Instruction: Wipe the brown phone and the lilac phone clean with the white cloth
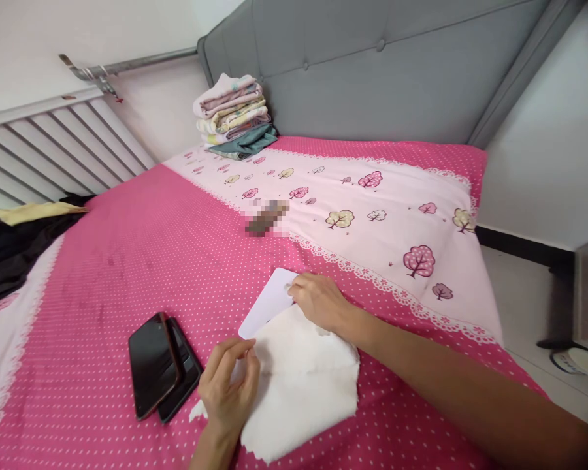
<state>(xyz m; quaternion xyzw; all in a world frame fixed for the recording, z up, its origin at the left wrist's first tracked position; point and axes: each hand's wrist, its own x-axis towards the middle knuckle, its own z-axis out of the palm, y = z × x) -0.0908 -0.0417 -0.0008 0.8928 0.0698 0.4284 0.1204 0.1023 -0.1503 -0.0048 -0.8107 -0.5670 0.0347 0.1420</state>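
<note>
A white paper tissue (298, 382) lies spread on the pink dotted bedsheet (142, 261). Part of a flat white card (269, 300) sticks out from under its far edge. My left hand (228, 385) pinches the tissue's near-left edge with thumb and fingers closed on it. My right hand (318, 300) rests on the far edge, fingers curled on the card and tissue where they meet. Two dark phones (159, 365) lie stacked just left of my left hand.
A pile of folded clothes (232, 114) sits against the grey padded headboard (382, 65). A pale tree-print sheet (372, 215) covers the bed's right half, with a small blurred object (267, 217) on it. Dark and yellow garments (14, 235) lie at the left edge. Floor lies to the right.
</note>
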